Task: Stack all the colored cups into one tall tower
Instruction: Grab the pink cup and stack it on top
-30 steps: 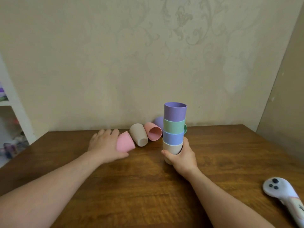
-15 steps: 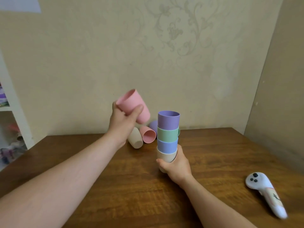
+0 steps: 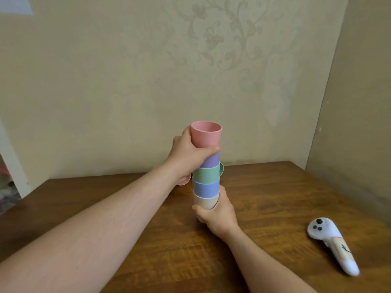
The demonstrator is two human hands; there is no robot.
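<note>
My left hand (image 3: pixel 188 153) grips the pink cup (image 3: pixel 206 135) atop the 5-cup tower (image 3: pixel 206 180) on the table (image 3: pixel 275 208); my right hand (image 3: pixel 219 214) clasps its beige base. Pressing off-centre could tip it.

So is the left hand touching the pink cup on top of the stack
Touching. The head view shows the left hand wrapped around the pink cup, thumb across its lower front, fingers behind its left side.

I'm in a room at home: beige wallpaper (image 3: pixel 211 60) with a faint floral scroll pattern covers the wall ahead, my wooden counter (image 3: pixel 275 197) sits in the corner, and a white shelf unit (image 3: pixel 10 161) with blurred clutter stands leftward.
</note>
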